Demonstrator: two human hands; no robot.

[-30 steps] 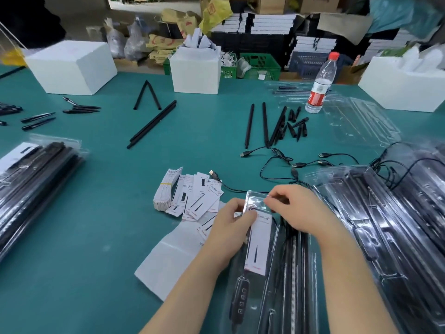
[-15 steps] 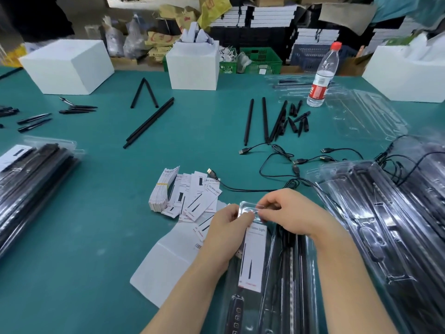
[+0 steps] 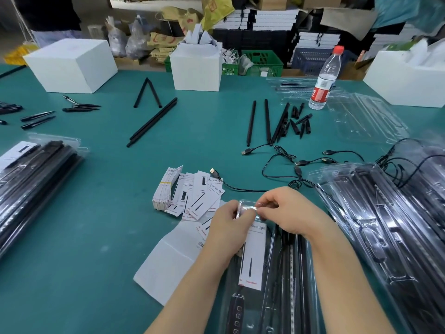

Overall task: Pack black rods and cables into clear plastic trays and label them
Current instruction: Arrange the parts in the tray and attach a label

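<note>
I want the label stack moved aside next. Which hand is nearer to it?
Left. The left hand lies just right of the label stack, holding the tray; the right hand is farther right, beyond the left.

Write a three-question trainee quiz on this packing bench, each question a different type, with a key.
1. True or false: the water bottle stands upright on the table.
2. Multiple choice: the fingers of both hands grip the top end of which item? A) the clear tray B) a white box C) a loose rod
3. Fill in: the loose label cards lie to the ___ of the left hand.

Key: 1 true; 2 A; 3 left. The right hand pinches the same tray end.
</note>
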